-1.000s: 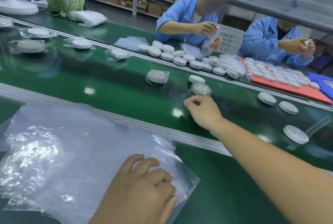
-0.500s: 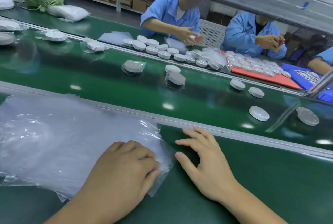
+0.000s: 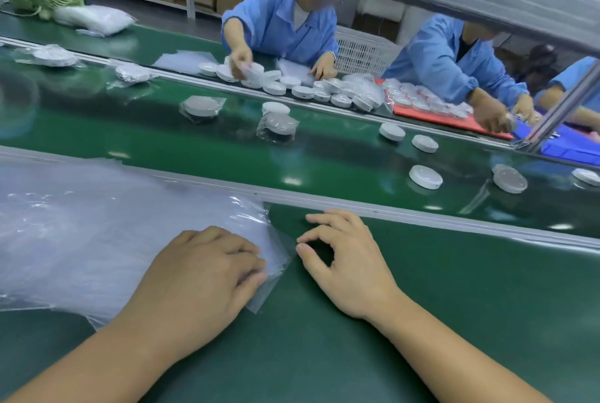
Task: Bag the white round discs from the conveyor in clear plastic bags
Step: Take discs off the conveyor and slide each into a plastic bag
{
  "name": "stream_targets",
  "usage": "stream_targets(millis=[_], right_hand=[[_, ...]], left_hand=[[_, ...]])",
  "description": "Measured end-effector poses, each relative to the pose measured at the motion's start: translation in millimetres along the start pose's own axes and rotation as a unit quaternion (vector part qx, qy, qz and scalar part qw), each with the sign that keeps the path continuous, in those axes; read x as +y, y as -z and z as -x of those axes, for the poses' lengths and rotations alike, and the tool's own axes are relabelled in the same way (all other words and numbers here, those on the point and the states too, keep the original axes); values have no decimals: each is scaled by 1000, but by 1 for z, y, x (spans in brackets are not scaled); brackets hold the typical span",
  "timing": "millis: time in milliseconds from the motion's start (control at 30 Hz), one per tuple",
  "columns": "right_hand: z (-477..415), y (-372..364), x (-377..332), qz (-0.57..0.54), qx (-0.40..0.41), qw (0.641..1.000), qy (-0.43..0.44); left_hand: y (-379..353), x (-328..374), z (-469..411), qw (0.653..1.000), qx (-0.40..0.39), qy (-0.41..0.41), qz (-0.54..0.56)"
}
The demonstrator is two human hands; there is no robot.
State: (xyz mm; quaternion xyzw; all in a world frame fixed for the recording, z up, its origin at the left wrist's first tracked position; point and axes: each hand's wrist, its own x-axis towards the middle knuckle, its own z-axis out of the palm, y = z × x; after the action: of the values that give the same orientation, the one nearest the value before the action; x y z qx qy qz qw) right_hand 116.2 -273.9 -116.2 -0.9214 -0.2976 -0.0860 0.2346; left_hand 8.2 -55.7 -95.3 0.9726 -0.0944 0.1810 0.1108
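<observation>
I'm seeing left hand (image 3: 201,276) resting on the near corner of the clear plastic bags (image 3: 97,224) on the table (image 3: 438,305), fingers curled, can't tell if pinching | right hand (image 3: 347,266) sitting just beside that corner, fingers loosely curled, holding nothing | white discs (image 3: 425,177) lying unbagged on the conveyor (image 3: 227,156), well apart from both hands

White discs (image 3: 425,176) on conveyor (image 3: 227,149), bag pile (image 3: 81,224) beside

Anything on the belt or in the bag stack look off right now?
Nothing spilled or damaged. One oddity: a bare disc sits tight against a bagged disc mid-belt. The bag stack is fanned at its corner.
</observation>
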Motion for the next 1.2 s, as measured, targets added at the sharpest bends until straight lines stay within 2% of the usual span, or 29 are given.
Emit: stream_targets(millis=[167,233,333,400,433,533,600,700,833,900,1000,1067,1200], right_hand=[[-4,-1,2,-30,13,999,-3],[-7,-1,3,-90,19,995,-27],[-30,9,22,-194,99,973,-82],[-64,25,59,-144,160,968,-132],[-85,35,81,-98,163,966,-176],[-136,62,154,54,67,929,-360],[-149,71,194,112,-10,915,-388],[-157,75,224,128,-79,933,-326],[-161,66,217,164,-39,941,-293],[-155,61,193,118,12,959,-258],[-131,53,133,-54,102,973,-200],[-103,50,86,-153,100,971,-152],[-45,45,12,-161,74,984,-12]], left_hand=[[-5,-2,-5,1000,4,16,6],[-7,-4,-6,1000,4,15,3],[-7,-7,-9,1000,9,10,13],[-8,-9,-11,1000,18,7,15],[-9,-9,-12,1000,23,6,17],[-13,-10,-11,999,38,1,22],[-13,-12,-9,999,42,2,21],[-13,-18,-6,999,43,9,15],[-13,-19,-6,999,39,23,29],[-14,-16,-6,999,26,18,36],[-14,-12,-7,999,10,3,38],[-14,-10,-9,999,12,4,37],[-10,-7,-8,998,7,30,61]])
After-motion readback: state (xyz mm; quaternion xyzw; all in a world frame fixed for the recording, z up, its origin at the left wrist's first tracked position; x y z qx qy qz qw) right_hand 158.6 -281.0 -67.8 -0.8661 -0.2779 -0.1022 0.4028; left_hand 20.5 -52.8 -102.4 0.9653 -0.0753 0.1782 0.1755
